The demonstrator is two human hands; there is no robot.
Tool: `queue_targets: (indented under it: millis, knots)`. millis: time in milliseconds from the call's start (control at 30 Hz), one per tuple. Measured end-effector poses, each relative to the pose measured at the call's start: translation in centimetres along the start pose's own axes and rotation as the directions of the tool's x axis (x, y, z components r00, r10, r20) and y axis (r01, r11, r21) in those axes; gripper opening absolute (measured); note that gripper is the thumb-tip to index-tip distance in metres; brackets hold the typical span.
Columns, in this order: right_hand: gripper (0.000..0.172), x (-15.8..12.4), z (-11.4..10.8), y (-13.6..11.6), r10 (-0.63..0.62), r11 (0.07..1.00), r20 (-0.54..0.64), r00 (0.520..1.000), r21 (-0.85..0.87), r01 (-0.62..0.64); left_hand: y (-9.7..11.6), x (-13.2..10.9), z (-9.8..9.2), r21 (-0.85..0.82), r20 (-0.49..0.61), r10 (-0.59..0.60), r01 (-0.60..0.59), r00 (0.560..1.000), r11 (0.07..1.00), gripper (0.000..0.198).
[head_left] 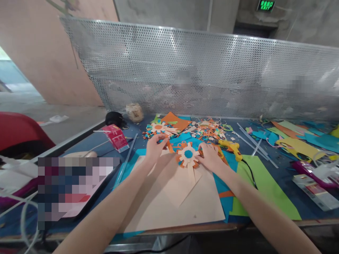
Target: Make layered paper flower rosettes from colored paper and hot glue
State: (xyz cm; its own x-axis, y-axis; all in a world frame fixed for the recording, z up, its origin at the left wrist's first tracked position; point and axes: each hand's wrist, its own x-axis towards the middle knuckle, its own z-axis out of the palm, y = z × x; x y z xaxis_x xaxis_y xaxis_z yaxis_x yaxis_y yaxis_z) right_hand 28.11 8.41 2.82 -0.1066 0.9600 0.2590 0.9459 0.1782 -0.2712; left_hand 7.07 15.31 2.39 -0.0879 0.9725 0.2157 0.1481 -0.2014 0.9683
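My left hand pinches a small orange paper strip just left of a paper flower. The paper flower has a blue centre, cream petals and an orange layer behind, and lies on cream paper sheets. At the flower's right edge is my right hand, fingers bent and closed together. What those fingers grip is hidden. Beyond that hand lies a yellow glue gun with a black cord. A second cream-and-orange paper flower rests farther back among scraps.
Paper scraps are heaped at the back, before a perforated metal screen. Green paper lies right, with clear glue sticks and coloured offcuts. A red drink carton and a blurred-out device stand left.
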Motion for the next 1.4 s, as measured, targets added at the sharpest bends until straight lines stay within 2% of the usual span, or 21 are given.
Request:
queue_targets:
  millis: [100, 200, 267, 367, 467, 567, 800, 900, 1033, 1167, 1400]
  knots:
    - [0.010, -0.2, -0.3, -0.4, -0.025, 0.996, -0.011, 1.000, 0.091, 0.026, -0.1, 0.5, -0.7, -0.065, -0.039, -0.033, 0.031, 0.999, 0.997, 0.031]
    - [0.009, -0.2, -0.1, -0.6, -0.041, 0.934, -0.083, 0.996, 0.350, 0.067, 0.1, 0.6, -0.9, -0.099, -0.028, -0.040, 0.037, 0.999, 0.994, 0.030]
    - [0.016, -0.1, 0.3, -0.6, 0.018, 0.807, -0.131, 0.991, 0.587, 0.063, 0.3, 0.4, -0.8, -0.114, -0.013, -0.037, 0.035, 0.999, 0.993, 0.033]
    - [0.033, 0.0, 0.6, -0.8, 0.125, 0.568, -0.085, 0.989, 0.823, -0.001, 0.6, -0.1, -0.5, -0.140, 0.024, -0.038, 0.040, 0.999, 0.989, 0.042]
    - [0.046, 0.1, 0.4, -1.0, 0.168, 0.394, 0.000, 0.986, 0.917, -0.068, 0.6, -0.5, -0.2, -0.232, 0.106, -0.087, 0.110, 0.990, 0.966, 0.047]
    - [0.049, -0.1, 0.0, -1.1, 0.204, 0.286, 0.072, 0.976, 0.949, -0.130, 0.5, -0.7, 0.0, -0.334, 0.150, -0.196, 0.236, 0.969, 0.912, 0.044]
    - [0.047, 0.0, 0.6, -0.8, 0.270, 0.191, 0.069, 0.961, 0.974, -0.123, 0.6, -1.4, 0.1, -0.443, 0.172, -0.257, 0.307, 0.951, 0.842, 0.031]
    - [0.047, 0.0, 0.8, -0.7, 0.302, 0.137, 0.117, 0.946, 0.977, -0.165, 0.9, -1.5, 0.0, -0.498, 0.137, -0.297, 0.325, 0.945, 0.804, 0.025]
    - [0.048, -0.1, 0.7, -0.9, 0.340, 0.086, 0.153, 0.928, 0.977, -0.193, 1.4, -1.4, -0.3, -0.511, 0.067, -0.281, 0.275, 0.957, 0.814, 0.024]
    - [0.048, -0.2, 0.8, -1.2, 0.336, 0.091, 0.182, 0.924, 0.970, -0.224, 1.6, -1.3, -0.5, -0.502, 0.019, -0.295, 0.265, 0.955, 0.824, 0.025]
    - [0.051, -0.4, 0.3, -1.7, 0.320, 0.056, 0.190, 0.928, 0.974, -0.219, 1.2, -1.1, -0.6, -0.501, 0.049, -0.249, 0.240, 0.967, 0.831, 0.026]
